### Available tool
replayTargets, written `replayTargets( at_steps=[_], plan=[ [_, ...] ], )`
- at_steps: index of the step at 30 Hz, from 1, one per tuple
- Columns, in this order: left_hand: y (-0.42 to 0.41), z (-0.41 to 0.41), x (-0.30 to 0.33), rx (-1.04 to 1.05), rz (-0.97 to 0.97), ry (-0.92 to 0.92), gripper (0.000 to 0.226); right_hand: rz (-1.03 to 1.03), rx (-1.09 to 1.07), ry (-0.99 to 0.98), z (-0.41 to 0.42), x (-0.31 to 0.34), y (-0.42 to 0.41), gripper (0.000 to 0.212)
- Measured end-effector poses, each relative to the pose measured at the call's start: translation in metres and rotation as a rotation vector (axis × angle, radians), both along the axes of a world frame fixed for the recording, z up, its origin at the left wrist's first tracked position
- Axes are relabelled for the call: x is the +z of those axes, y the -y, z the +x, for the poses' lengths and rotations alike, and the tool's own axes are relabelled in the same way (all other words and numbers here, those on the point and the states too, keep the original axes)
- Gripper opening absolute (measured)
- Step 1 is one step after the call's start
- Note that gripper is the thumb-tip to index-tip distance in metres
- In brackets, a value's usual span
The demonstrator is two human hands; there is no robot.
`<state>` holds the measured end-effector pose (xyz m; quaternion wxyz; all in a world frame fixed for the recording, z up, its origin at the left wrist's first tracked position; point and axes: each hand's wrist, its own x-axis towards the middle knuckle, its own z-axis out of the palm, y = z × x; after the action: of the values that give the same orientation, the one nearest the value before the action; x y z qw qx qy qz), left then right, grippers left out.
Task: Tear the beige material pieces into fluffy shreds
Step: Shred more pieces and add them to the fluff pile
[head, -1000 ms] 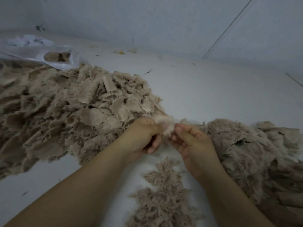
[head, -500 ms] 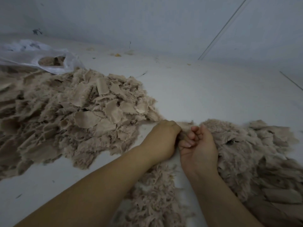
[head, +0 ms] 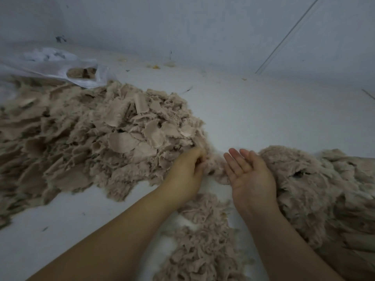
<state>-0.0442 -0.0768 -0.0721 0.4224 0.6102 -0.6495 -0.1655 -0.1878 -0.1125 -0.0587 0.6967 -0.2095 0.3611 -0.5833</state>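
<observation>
— So, head view: where's the beige stuff?

— Mostly in a big pile of beige material pieces (head: 97, 138) spread across the left of the white bench (head: 274, 110), flat torn scraps on top and fuzzy edges all round. A second, fluffier heap (head: 316, 191) lies on the right, and a smaller mound of fluffy shreds (head: 203, 240) sits near the front, between the two forearms.

— And the hands?

— The left hand (head: 186, 175) is at the near right edge of the big pile, fingers curled in a grip on a tuft of the material there. The right hand (head: 251, 175) is beside it, palm up, fingers straight and relaxed, holding nothing; its back rests against the fluffy heap.

— Anything else on the bench?

— A white plastic bag (head: 60, 67) at the far left, with some beige pieces showing through its opening. Small dark and yellowish specks lie near the wall (head: 203, 27)
</observation>
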Motion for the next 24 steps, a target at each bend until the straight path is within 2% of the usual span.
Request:
replayTargets(
  at_steps=[4,6,8,10,13,15,17,20,24],
  plan=[
    [0.003,-0.003,0.000,-0.025,0.013,-0.071,0.016,-0.104,0.118,0.110,0.004,0.001,-0.004,0.023],
    [0.004,-0.004,0.000,-0.026,-0.005,-0.073,0.017,-0.084,0.153,0.047,0.007,-0.003,-0.004,0.029],
    [0.004,-0.005,0.000,-0.015,0.017,-0.163,0.019,-0.031,0.145,-0.024,0.008,-0.007,-0.001,0.034],
    [0.005,-0.005,0.004,-0.009,0.047,-0.371,0.022,0.020,0.132,-0.041,0.008,-0.008,0.003,0.036],
    [0.006,-0.004,0.014,-0.001,-0.001,-0.796,0.025,0.056,0.096,0.000,0.008,-0.007,0.007,0.035],
    [0.007,-0.004,0.018,-0.030,-0.025,-0.968,0.025,0.059,0.089,0.035,0.008,-0.008,0.008,0.033],
    [0.005,-0.006,0.017,-0.054,-0.009,-0.989,0.021,0.018,0.140,0.028,0.008,-0.007,0.008,0.030],
    [0.003,-0.010,0.013,-0.052,0.006,-0.919,0.021,-0.090,0.232,-0.076,0.008,-0.009,0.005,0.024],
    [0.003,-0.010,0.009,0.056,-0.135,-0.615,0.036,-0.104,0.223,-0.081,0.010,-0.010,0.002,0.022]
  ],
)
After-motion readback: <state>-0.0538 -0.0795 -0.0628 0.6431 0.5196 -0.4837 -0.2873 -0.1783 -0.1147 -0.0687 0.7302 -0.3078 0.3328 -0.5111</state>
